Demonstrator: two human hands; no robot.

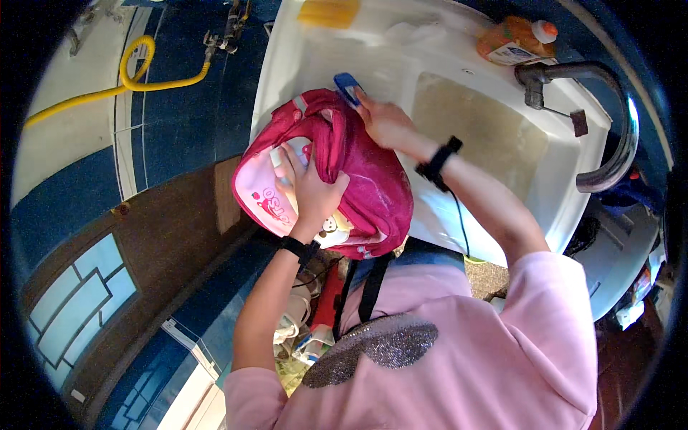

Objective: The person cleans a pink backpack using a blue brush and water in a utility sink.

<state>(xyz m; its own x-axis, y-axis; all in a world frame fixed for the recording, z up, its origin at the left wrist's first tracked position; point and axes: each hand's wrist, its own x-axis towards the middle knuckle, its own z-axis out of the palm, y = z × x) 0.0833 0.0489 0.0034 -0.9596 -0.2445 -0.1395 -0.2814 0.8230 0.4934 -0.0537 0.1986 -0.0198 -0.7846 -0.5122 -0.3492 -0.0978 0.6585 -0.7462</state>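
A dark pink backpack (pixel 378 188) with a pale pink cartoon front panel rests across the left part of a white sink (pixel 459 222), overhanging its near left edge. My left hand (pixel 315 192) grips the backpack's bunched fabric near the middle, its fingers spread partly over the pale panel. My right hand (pixel 385 122) is closed round a blue scrubbing brush (pixel 347 87) at the backpack's far edge. The brush's underside is hidden, so whether it touches the fabric cannot be seen.
Cloudy water (pixel 473 129) fills the basin right of the backpack. A curved metal faucet (pixel 609 72) arches over the right side. An orange bottle (pixel 517 41) stands on the far rim, and a yellow block (pixel 328 12) lies far left. A yellow hose (pixel 168 85) runs along the left wall.
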